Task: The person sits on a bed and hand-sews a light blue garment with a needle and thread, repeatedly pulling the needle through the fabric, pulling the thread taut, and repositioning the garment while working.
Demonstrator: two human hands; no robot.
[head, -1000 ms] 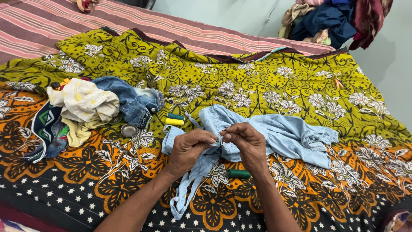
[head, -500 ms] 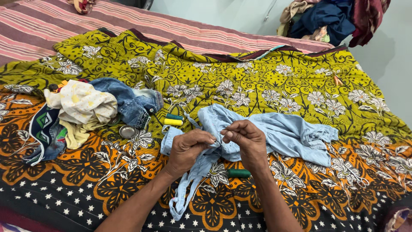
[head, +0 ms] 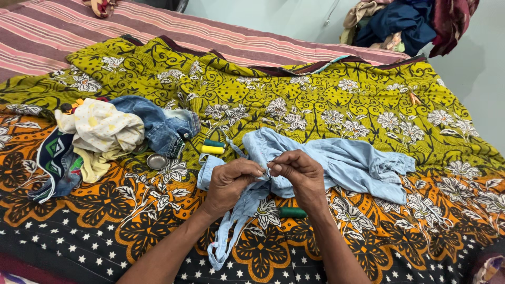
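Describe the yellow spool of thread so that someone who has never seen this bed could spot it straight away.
Start from the big patterned bedspread, green above and orange below, and find the light blue garment pinched by the left hand and right hand. Just left of that garment, beside the crumpled denim piece, two spools lie together. The yellow spool lies nearer than its teal spool neighbour.

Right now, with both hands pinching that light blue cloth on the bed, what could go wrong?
1. The left hand and right hand pinch the light blue garment fingertip to fingertip; if something sharp is between them, too small to tell, it might prick a finger.
2. The green thread spool lies beside the right wrist and could roll if nudged.
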